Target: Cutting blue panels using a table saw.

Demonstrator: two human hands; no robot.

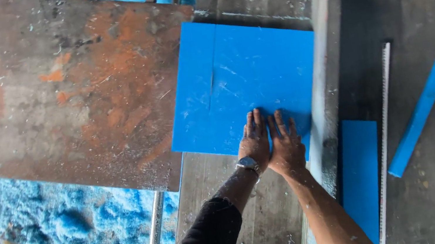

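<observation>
Fingers (256, 124) flat (both hands) on blue sheet (245, 75).

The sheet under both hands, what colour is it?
Bright blue, seen in the head view: the sheet lies flat, with the left hand and right hand pressed on it.

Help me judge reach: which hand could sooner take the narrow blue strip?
Probably right: the right hand lies nearer the strip than the left hand; both rest flat on the sheet.

Soft, even daylight falls across my view, bright and without glare. My hands (270, 145) cast only faint shadows on the blue sheet (243, 79). A dark blur smears the top-left corner; elsewhere focus is sharp.
</observation>
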